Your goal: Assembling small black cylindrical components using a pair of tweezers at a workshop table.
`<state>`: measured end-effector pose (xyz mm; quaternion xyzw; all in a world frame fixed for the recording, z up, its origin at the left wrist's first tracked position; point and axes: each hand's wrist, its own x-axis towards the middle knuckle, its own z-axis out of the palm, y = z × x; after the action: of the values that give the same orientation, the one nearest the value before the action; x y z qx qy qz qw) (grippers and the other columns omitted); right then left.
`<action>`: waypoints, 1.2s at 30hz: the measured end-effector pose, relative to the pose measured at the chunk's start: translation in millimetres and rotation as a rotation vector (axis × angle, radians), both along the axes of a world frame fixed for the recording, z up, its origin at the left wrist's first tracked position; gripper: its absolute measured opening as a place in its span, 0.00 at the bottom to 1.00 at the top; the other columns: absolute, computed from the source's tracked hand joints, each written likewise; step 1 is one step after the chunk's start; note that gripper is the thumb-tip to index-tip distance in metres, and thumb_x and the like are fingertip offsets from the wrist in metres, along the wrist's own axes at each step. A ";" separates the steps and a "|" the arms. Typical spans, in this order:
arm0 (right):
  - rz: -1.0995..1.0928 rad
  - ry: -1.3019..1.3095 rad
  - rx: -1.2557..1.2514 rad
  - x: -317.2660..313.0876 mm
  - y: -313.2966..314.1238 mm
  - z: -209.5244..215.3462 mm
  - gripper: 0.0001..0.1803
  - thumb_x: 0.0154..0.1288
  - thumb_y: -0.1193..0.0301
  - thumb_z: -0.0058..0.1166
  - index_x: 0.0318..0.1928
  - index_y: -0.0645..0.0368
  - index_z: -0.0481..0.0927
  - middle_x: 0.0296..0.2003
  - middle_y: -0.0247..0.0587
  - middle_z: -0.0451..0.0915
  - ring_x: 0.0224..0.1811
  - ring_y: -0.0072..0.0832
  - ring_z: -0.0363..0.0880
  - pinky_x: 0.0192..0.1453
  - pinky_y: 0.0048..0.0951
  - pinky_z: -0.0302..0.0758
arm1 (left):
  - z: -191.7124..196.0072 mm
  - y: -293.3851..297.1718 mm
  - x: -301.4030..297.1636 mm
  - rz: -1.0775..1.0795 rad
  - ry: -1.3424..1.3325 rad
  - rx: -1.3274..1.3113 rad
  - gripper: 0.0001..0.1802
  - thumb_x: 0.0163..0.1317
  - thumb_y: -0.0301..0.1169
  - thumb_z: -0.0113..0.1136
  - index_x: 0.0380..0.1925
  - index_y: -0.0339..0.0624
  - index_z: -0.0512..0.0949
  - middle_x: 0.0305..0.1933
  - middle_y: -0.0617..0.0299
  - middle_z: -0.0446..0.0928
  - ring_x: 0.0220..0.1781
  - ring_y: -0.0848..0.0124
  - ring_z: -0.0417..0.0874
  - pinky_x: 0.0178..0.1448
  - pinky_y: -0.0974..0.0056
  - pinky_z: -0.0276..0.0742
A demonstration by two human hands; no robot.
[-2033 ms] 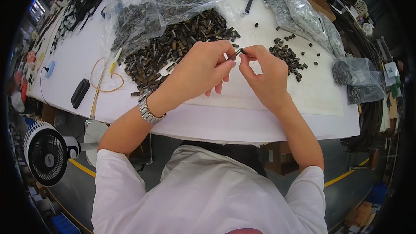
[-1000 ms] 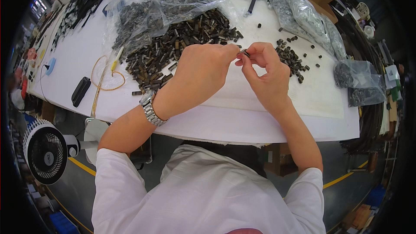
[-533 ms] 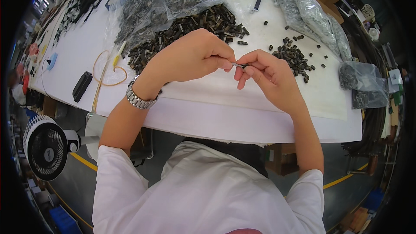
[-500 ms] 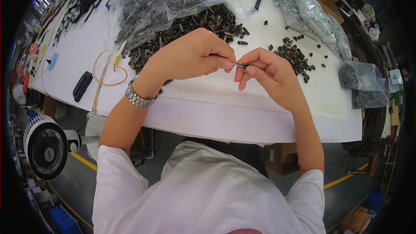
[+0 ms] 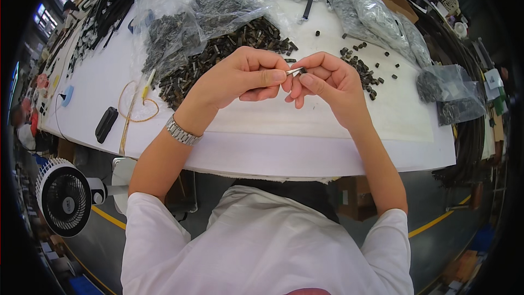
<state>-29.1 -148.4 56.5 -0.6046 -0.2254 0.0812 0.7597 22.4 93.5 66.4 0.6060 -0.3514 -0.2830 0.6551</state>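
We seem to be in the middle of a two-handed step, working on small parts held up between our fingertips. Our left hand (image 5: 237, 74) has its thumb and forefinger pinched closed on a thin, silvery strip (image 5: 293, 71), whose end juts out to the right. Our right hand (image 5: 341, 84) faces it with a narrow pinch, thumb and forefinger on a small dark piece (image 5: 303, 70) at the strip's far end. We cannot tell whether the two parts are joined or only touching.

The next move, as we judge it, calls for a steady left grip and a fine adjustment from the right fingertips, since parts this small could easily slip.

Both parts are above the white table (image 5: 327, 153), between our hands. The pile of longer dark pieces (image 5: 243, 38) lies beyond our left hand, and the scatter of short dark pieces (image 5: 360, 67) lies just beyond our right.
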 end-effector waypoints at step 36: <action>-0.466 -0.733 -1.161 63.2 4.5 -31.1 0.11 0.70 0.71 0.63 0.50 0.58 0.86 0.42 0.46 0.84 0.44 0.45 0.86 0.48 0.46 0.81 | -25.5 -5.2 16.3 0.727 -0.799 0.457 0.09 0.68 0.30 0.68 0.39 0.33 0.82 0.31 0.56 0.84 0.32 0.68 0.81 0.42 0.64 0.79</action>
<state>34.1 -143.9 25.4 -0.9311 -0.2513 -0.1843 0.1893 38.7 88.3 40.8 0.8732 -0.2707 0.1415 0.3797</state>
